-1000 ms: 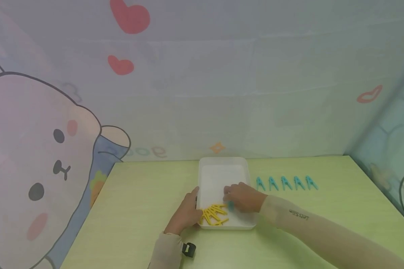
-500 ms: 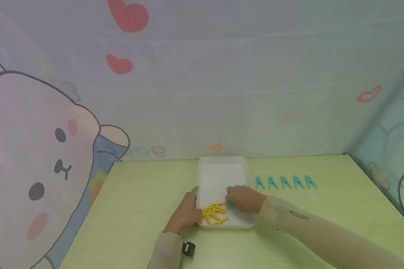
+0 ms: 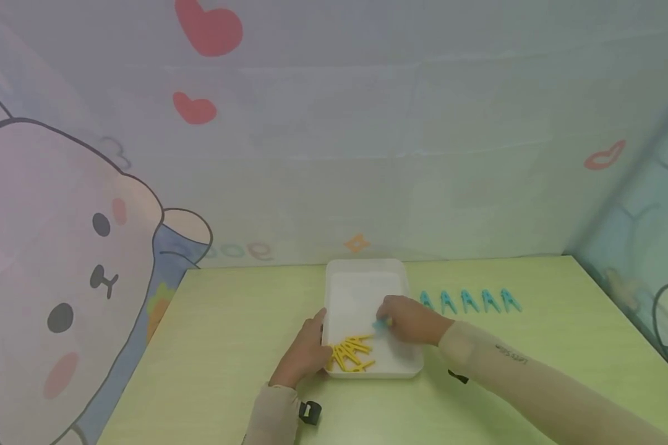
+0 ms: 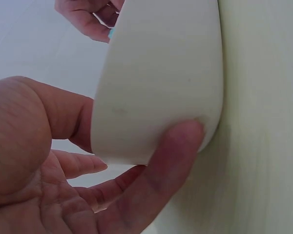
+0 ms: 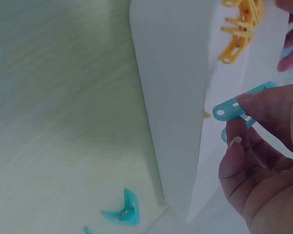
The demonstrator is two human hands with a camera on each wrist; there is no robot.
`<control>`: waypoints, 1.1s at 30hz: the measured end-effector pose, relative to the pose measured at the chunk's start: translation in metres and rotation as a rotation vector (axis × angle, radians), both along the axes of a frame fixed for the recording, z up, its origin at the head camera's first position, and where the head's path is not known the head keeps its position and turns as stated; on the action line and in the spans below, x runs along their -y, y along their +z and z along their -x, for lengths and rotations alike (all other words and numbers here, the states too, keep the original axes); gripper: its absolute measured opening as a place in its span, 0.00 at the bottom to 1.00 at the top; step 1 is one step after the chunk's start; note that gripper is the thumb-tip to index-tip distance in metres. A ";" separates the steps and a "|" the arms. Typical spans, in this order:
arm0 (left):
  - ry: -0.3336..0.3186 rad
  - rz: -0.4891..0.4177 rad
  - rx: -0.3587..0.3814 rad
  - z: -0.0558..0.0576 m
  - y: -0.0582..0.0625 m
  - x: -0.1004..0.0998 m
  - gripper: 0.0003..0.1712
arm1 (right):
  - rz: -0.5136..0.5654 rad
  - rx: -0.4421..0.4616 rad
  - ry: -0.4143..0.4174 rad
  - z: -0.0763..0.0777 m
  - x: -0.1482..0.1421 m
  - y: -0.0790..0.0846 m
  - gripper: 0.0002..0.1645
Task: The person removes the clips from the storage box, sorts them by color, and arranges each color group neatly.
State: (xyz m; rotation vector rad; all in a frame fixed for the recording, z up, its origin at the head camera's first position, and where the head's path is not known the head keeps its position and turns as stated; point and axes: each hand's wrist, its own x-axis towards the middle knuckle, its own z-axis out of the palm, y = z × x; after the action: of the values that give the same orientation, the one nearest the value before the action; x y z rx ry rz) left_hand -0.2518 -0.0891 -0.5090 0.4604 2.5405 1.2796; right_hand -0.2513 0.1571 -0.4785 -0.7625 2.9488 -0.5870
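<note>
In the head view, my left hand (image 3: 305, 353) grips the left wall of a white tray (image 3: 364, 287). The left wrist view shows the fingers bent round the tray's wall (image 4: 156, 83). Over the tray's right half, my right hand (image 3: 412, 318) pinches a teal clothespin (image 5: 228, 108) between thumb and fingers. Several yellow clothespins (image 3: 349, 352) lie fanned in the tray's near left corner, close to the left thumb. A small bit of yellow (image 3: 389, 321) shows beside the right fingers; most of it is hidden.
Right of the tray, several teal clothespins (image 3: 469, 301) lie in a row on the light green table (image 3: 245, 309). A printed cloth (image 3: 367, 123) hangs behind the table's back edge. A black wristband (image 3: 310, 413) is at the left wrist.
My right hand has risen slightly and shifted right inside the tray, and the teal clothespin in it shows more plainly. The left hand stays on the tray; the yellow clothespins look unmoved.
</note>
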 end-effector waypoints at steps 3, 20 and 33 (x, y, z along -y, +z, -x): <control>-0.007 0.013 -0.010 0.000 -0.001 0.001 0.47 | 0.074 -0.001 -0.039 -0.002 -0.004 0.007 0.09; 0.008 0.064 -0.045 0.001 0.001 0.000 0.47 | 0.116 -0.092 -0.183 -0.003 -0.045 0.026 0.12; 0.006 0.067 -0.044 0.003 -0.003 0.000 0.46 | 0.141 -0.079 -0.345 0.002 -0.099 0.026 0.15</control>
State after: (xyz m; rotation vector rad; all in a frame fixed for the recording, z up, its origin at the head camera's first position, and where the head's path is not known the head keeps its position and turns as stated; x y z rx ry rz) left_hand -0.2553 -0.0886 -0.5117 0.4718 2.6143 1.1944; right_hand -0.2536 0.2559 -0.4524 -0.2861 3.1623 -0.8090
